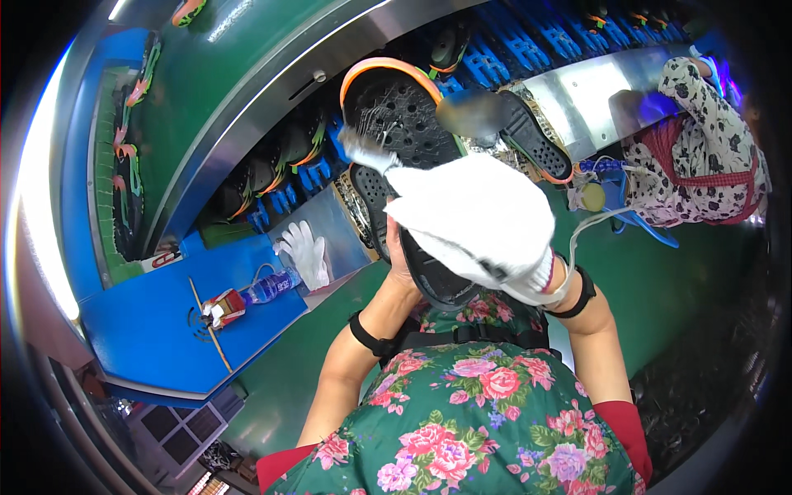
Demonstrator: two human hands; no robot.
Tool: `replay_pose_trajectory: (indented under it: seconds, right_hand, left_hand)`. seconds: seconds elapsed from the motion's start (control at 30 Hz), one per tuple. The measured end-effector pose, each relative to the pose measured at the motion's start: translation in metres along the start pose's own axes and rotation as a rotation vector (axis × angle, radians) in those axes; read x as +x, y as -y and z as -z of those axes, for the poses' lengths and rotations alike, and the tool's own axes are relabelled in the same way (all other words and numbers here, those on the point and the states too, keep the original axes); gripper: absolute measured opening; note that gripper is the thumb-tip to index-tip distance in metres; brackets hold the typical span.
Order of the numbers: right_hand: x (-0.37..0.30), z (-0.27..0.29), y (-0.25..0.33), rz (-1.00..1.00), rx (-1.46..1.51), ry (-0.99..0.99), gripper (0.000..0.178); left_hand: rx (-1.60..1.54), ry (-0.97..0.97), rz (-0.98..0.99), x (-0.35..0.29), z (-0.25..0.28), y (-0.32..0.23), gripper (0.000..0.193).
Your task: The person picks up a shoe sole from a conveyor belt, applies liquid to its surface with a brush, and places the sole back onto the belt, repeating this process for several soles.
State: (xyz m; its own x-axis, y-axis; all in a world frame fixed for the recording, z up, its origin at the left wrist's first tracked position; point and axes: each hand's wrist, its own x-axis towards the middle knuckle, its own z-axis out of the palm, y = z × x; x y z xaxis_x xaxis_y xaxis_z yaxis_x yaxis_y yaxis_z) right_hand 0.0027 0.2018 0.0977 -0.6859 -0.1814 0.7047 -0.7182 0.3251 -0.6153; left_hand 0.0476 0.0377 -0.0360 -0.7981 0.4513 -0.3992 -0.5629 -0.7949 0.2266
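A black clog (400,107) with round holes and an orange rim is held up in front of me, its toe end pointing away. My left hand (398,256) is bare and closed around the clog's left side; the fingers are partly hidden beneath it. Across the middle of the clog lies my right hand (478,214), in a white knitted glove. From its fingertips sticks out what looks like a small brush (371,154), smeared by motion, over the clog's left edge. The glove hides most of the fingers and the clog's middle.
More black clogs (535,136) lie on the metal line ahead, beside blue clamps (487,66). On the left, a blue table (148,334) bears a white glove (305,254), a water bottle (271,286) and a stick (216,338). Another person (701,157) is at the right.
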Motion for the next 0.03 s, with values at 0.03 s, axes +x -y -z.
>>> replay_pose_trajectory:
  seconds: [0.03]
  right_hand:
    - [0.0012,-0.0002,-0.0016,0.002,-0.002,-0.004,0.039]
  left_hand:
    - [-0.044,0.026,0.039,0.0030,-0.0073,-0.0037,0.086]
